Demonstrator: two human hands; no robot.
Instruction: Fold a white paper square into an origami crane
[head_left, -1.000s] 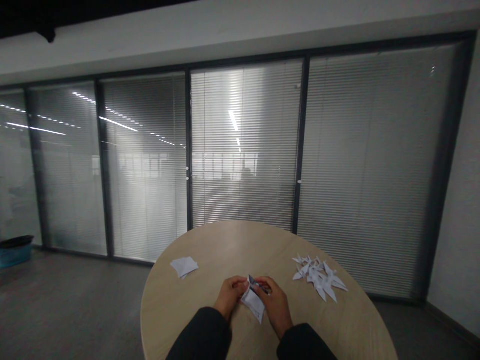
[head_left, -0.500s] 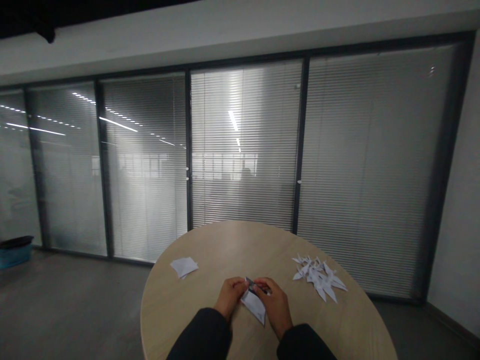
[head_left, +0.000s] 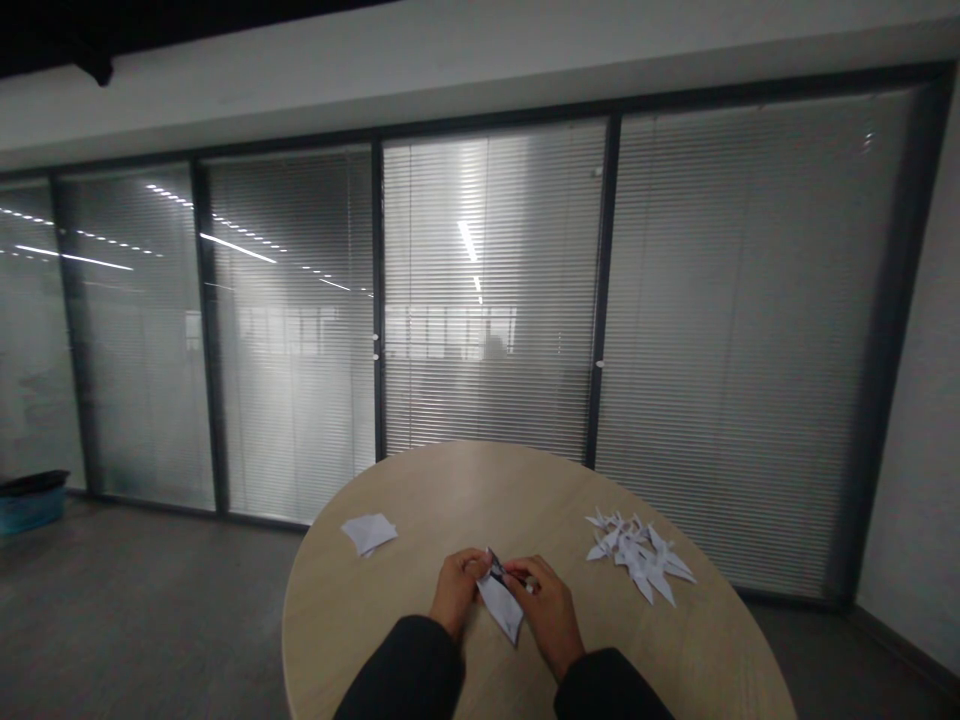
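Both my hands pinch a folded white paper [head_left: 500, 607] above the round light-wood table [head_left: 480, 465]. My left hand [head_left: 456, 590] grips its left side, and my right hand [head_left: 547, 600] holds its right side. Its narrow point hangs down toward the table, while a dark upper part sticks up between my fingers. Several folded white paper shapes with pointed tips lie in a loose pile [head_left: 639, 555] to the right of my right hand. A small stack of white paper [head_left: 367, 533] sits to the left of my left hand.
Behind the table stands a glass partition with grey blinds [head_left: 487, 300] in dark frames. A blue bin with a black rim [head_left: 30, 508] sits on the grey floor [head_left: 150, 610] at far left. A white wall [head_left: 915, 400] closes the right side.
The folded paper has narrowed to a slimmer point, tilted slightly, and its dark upper part stands up more between my fingers. My hands have shifted only slightly.
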